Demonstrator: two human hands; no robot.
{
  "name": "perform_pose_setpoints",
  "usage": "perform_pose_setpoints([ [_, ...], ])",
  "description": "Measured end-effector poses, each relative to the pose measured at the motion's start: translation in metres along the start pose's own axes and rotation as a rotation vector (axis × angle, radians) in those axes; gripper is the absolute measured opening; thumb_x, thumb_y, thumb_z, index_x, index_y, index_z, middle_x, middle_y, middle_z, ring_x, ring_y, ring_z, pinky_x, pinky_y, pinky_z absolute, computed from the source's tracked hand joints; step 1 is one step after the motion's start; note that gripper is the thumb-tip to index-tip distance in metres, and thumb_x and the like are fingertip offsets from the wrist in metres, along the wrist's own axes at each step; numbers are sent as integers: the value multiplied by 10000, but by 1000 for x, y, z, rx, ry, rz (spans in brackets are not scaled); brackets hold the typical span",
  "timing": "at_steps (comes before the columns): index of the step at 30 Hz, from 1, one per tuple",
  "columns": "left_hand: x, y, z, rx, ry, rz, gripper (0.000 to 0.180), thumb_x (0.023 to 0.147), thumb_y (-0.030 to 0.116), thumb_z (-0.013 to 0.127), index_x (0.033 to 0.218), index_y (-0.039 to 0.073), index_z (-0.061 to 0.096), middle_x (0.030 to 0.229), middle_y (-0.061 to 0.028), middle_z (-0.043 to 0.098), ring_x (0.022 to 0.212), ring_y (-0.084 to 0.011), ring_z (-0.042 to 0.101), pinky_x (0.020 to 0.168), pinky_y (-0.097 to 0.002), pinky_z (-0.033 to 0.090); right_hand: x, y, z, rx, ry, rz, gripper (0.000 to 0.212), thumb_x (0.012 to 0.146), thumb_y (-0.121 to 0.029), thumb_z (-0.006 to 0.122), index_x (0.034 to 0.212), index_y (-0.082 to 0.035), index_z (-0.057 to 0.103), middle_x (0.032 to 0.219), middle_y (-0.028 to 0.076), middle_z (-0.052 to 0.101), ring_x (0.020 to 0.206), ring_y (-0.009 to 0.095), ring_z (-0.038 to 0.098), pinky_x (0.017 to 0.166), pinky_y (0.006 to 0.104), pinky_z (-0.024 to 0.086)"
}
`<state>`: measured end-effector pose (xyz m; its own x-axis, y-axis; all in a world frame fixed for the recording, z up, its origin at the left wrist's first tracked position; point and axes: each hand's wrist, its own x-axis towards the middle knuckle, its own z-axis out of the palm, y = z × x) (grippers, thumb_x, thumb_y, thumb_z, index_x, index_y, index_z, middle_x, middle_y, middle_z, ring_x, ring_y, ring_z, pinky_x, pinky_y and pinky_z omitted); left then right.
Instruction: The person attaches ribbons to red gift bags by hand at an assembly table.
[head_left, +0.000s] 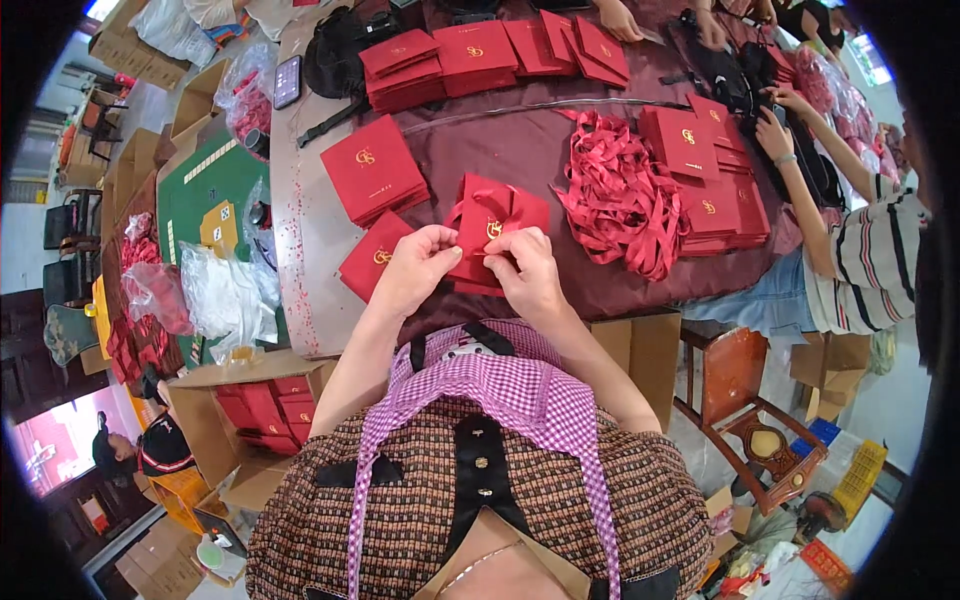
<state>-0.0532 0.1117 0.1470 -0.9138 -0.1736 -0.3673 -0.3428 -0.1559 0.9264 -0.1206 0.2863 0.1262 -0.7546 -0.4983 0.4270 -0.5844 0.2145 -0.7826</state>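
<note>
In front of my chest lies a flat red gift bag (532, 208) with a gold emblem and a red ribbon (508, 203) at its upper part. My left hand (418, 268) is at its left edge, thumb and forefinger pinched on a bit of the ribbon. On the other side my right hand (527, 272) curls over the bag's front, its fingertips also closed on ribbon. The exact ends between my fingers are too small to make out. Another red bag (374, 256) lies partly beneath my left wrist, and a stack of red bags (375, 168) sits beyond it.
A heap of loose red ribbons (625, 195) lies to the right, beside more stacked red bags (708, 205). Further stacks (475, 55) line the far side. A phone (287, 82) rests at left. Co-workers' hands (775, 135) work at right. An open carton (265, 410) holds red bags.
</note>
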Motion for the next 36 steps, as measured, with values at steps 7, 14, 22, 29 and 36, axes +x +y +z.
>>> perform_pose_setpoints([
  [7, 2, -1, 4, 114, 3, 74, 202, 849, 27, 598, 1038, -44, 582, 861, -7, 595, 773, -54, 527, 687, -207, 445, 3, -1, 8, 2, 48, -6, 137, 691, -40, 692, 783, -82, 601, 780, 38, 608, 799, 236, 556, 729, 365, 397],
  [14, 2, 3, 11, 133, 36, 108, 226, 838, 52, 620, 1036, -54, 586, 842, -28, 613, 779, -77, 543, 698, -234, 463, 6, -5, 2, -35, 87, -71, 130, 679, -34, 680, 776, -70, 602, 757, 60, 605, 768, 267, 560, 708, 380, 405],
  [22, 3, -5, 11, 385, 110, 219, 201, 825, 47, 617, 999, -52, 597, 823, -39, 630, 726, -90, 546, 668, -249, 465, 3, -7, 8, -108, 84, -91, 139, 651, -55, 646, 733, -93, 539, 728, 71, 549, 756, 287, 523, 688, 414, 380],
  [29, 2, -2, 33, 614, 158, 249, 131, 830, 37, 604, 943, -31, 597, 768, -129, 631, 634, -159, 586, 592, -309, 480, 1, -14, 0, -392, -15, -241, 134, 704, -128, 589, 785, -36, 537, 790, 113, 522, 805, 272, 490, 732, 393, 372],
  [36, 2, -20, 26, 535, 212, 333, 134, 839, 54, 593, 941, -32, 597, 774, -140, 629, 653, -174, 593, 612, -319, 483, -10, -4, 10, -154, 27, -31, 114, 732, -44, 616, 830, -63, 560, 808, 91, 566, 815, 279, 514, 742, 383, 381],
])
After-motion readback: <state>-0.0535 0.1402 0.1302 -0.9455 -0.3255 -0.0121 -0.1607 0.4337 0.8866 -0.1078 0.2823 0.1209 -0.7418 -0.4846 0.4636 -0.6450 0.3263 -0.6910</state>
